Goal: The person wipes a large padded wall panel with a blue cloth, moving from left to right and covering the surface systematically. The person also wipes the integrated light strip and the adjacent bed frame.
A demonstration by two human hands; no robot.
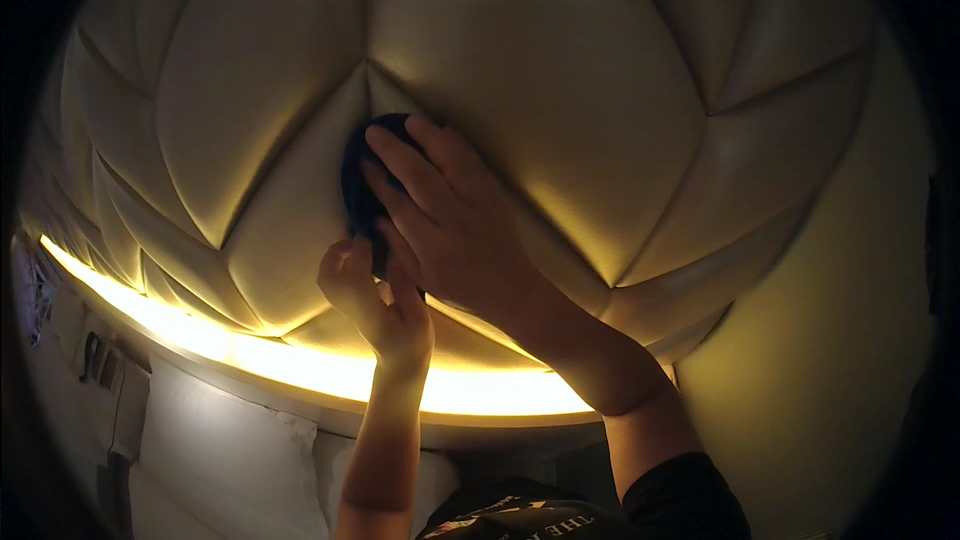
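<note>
A dark blue cloth (358,184) lies bunched against the tufted, leather-like panel (487,37). My right hand (442,202) is laid over it from the right with fingers somewhat spread, pressing it to the padding. Below, my left hand (379,300) has its thumb and fingertips at the cloth's lower end and appears to pinch it. Much of the cloth is covered by my right hand. Around it the panel's seams form diamond-shaped cushions.
Under the padding runs a ledge with a bright yellow-white light strip (300,367). Pale bedding or pillows (217,435) lie below it, at the lower left. A plain wall (810,360) borders the panel on the right.
</note>
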